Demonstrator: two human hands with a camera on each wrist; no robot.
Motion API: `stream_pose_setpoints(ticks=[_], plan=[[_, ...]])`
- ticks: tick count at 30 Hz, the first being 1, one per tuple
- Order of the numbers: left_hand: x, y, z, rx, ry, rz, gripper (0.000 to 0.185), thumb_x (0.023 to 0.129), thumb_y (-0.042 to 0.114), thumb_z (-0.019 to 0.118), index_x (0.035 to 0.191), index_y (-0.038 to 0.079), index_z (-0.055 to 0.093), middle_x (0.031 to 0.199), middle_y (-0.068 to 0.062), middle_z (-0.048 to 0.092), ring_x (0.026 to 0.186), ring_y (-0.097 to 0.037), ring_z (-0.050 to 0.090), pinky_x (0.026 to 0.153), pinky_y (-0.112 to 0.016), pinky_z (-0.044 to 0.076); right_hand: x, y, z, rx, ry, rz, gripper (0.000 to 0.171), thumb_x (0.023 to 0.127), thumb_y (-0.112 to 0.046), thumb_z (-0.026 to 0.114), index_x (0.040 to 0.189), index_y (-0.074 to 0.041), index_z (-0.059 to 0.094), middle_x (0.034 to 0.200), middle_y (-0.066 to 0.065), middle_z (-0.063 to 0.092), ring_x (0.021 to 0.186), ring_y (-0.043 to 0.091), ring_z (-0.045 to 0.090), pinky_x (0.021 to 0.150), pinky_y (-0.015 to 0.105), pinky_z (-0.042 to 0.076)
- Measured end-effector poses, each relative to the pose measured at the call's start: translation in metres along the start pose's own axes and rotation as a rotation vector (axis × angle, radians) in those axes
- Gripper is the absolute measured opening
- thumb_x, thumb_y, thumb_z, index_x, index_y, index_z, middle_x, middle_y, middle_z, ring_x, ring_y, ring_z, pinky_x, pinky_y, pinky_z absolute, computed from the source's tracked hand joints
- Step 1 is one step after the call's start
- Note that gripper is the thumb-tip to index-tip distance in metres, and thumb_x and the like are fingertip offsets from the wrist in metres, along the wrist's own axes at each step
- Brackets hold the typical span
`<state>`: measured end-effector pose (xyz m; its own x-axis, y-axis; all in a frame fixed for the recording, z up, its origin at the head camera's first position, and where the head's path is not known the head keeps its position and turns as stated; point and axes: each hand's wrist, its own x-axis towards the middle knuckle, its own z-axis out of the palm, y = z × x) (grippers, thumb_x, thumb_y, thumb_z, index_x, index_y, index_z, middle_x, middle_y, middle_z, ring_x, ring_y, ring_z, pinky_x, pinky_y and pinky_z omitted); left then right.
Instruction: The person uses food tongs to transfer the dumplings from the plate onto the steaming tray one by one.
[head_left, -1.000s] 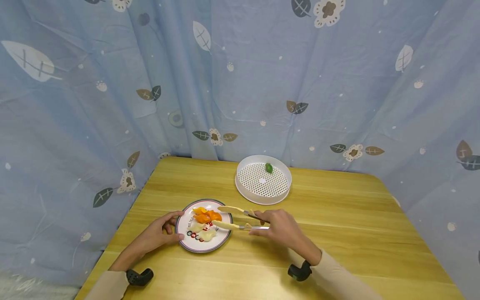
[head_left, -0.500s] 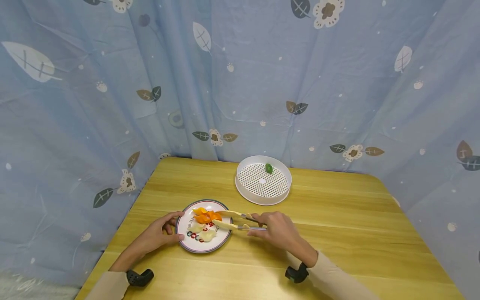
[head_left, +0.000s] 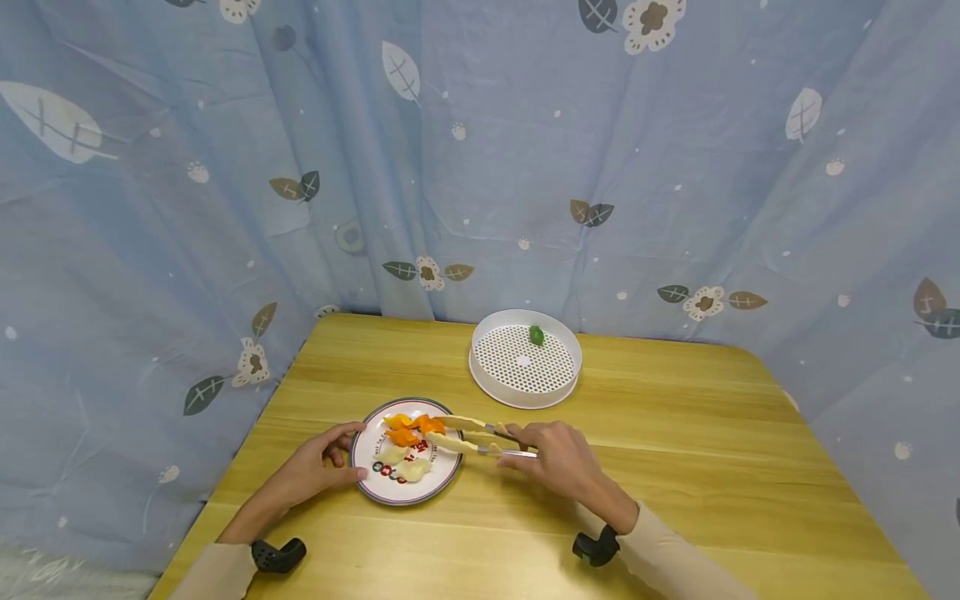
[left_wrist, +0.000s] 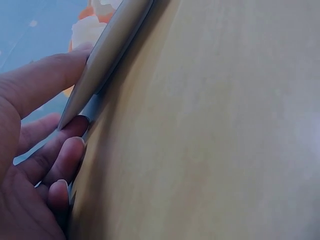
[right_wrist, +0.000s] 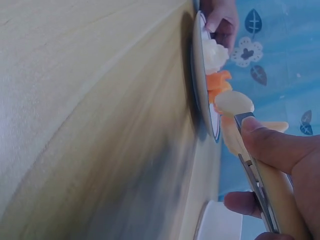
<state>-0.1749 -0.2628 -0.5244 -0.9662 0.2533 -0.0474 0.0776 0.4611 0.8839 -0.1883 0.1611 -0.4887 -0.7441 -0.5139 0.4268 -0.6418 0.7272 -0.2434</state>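
Observation:
In the head view my left hand holds the left rim of a white plate with a dark-edged border. In the left wrist view the thumb lies over the rim, with fingers beneath. On the plate are several curled orange pieces and pale, crumpled pieces. My right hand grips metal tongs with cream tips. Their tips reach over the plate's right side, at the rightmost orange piece; whether they pinch it I cannot tell. The right wrist view shows the tongs held between thumb and fingers.
Behind the plate stands a round white basket with a perforated bottom and a small green piece in it. The wooden table extends to the right. A blue patterned curtain hangs at the table's back and sides.
The tongs moved slightly at the orange pieces. The rightmost orange piece has shifted a little away from the others. My left hand stays on the plate.

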Motion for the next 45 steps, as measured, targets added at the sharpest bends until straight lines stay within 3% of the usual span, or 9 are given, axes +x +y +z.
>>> stream_pose_setpoints(ticks=[6,12,20,27,30,34,40,43,45], plan=[[-0.001,0.003,0.001,0.021,0.015,0.006,0.072,0.083,0.023,0.088,0.145,0.007,0.054,0.111,-0.012,0.058,0.089,-0.024,0.05,0.073,-0.029,0.043,0.0,0.003,-0.005,-0.011,0.017,0.036,0.053,0.082,-0.057,0.08,0.121,-0.023,0.079,0.067,-0.022,0.05,0.059,0.001,0.045,0.052,0.022,0.041],[0.0,0.003,0.002,0.046,0.021,-0.013,0.072,0.083,0.025,0.089,0.144,0.008,0.055,0.114,-0.01,0.058,0.099,-0.026,0.05,0.081,-0.029,0.043,0.001,0.006,-0.012,-0.01,0.029,0.064,0.053,0.081,-0.058,0.08,0.124,-0.026,0.078,0.065,-0.021,0.047,0.058,0.003,0.043,0.052,0.023,0.038],[0.001,0.002,0.003,0.074,0.027,0.004,0.072,0.083,0.028,0.089,0.143,0.007,0.056,0.114,-0.008,0.059,0.105,-0.026,0.051,0.089,-0.03,0.043,0.003,0.011,-0.021,-0.009,0.069,0.071,0.044,0.081,-0.054,0.083,0.113,-0.024,0.081,0.069,-0.02,0.056,0.059,0.003,0.045,0.052,0.024,0.04],[0.001,0.002,0.002,0.083,0.024,0.003,0.071,0.084,0.03,0.088,0.144,0.007,0.056,0.115,-0.008,0.059,0.106,-0.026,0.051,0.091,-0.033,0.043,0.006,0.021,-0.029,-0.018,0.102,0.103,0.054,0.079,-0.052,0.084,0.123,-0.022,0.078,0.082,-0.012,0.073,0.063,0.008,0.057,0.056,0.027,0.046],[0.001,0.001,0.002,0.068,0.015,0.001,0.072,0.084,0.029,0.088,0.144,0.007,0.055,0.115,-0.008,0.058,0.105,-0.026,0.05,0.088,-0.032,0.043,0.007,0.027,-0.033,-0.008,0.109,0.116,0.054,0.081,-0.053,0.083,0.124,-0.021,0.077,0.09,-0.006,0.077,0.059,0.008,0.054,0.053,0.027,0.043],[0.0,0.001,0.002,0.05,0.009,-0.009,0.072,0.084,0.028,0.088,0.144,0.007,0.055,0.115,-0.01,0.057,0.103,-0.026,0.049,0.085,-0.03,0.042,0.009,0.036,-0.038,0.013,0.112,0.139,0.054,0.083,-0.052,0.081,0.127,-0.021,0.075,0.084,-0.005,0.074,0.053,0.003,0.04,0.048,0.025,0.035],[0.0,0.001,0.002,0.052,0.008,-0.019,0.071,0.084,0.029,0.088,0.144,0.008,0.055,0.114,-0.01,0.055,0.103,-0.027,0.048,0.085,-0.03,0.041,0.013,0.053,-0.043,0.008,0.13,0.168,0.054,0.086,-0.052,0.079,0.129,-0.021,0.074,0.076,0.0,0.071,0.051,0.004,0.032,0.046,0.026,0.03],[-0.001,0.002,0.003,0.051,0.006,-0.018,0.071,0.085,0.03,0.087,0.144,0.008,0.055,0.115,-0.01,0.055,0.104,-0.026,0.047,0.085,-0.031,0.041,0.014,0.06,-0.044,0.005,0.136,0.185,0.054,0.086,-0.052,0.08,0.128,-0.018,0.074,0.092,0.004,0.077,0.05,0.005,0.032,0.046,0.026,0.03],[-0.001,0.003,0.003,0.048,0.006,-0.02,0.071,0.085,0.03,0.087,0.144,0.008,0.055,0.115,-0.01,0.055,0.104,-0.026,0.047,0.085,-0.032,0.041,0.015,0.065,-0.044,0.002,0.13,0.198,0.054,0.086,-0.051,0.08,0.127,-0.016,0.074,0.087,0.005,0.076,0.051,0.007,0.032,0.046,0.027,0.029]])
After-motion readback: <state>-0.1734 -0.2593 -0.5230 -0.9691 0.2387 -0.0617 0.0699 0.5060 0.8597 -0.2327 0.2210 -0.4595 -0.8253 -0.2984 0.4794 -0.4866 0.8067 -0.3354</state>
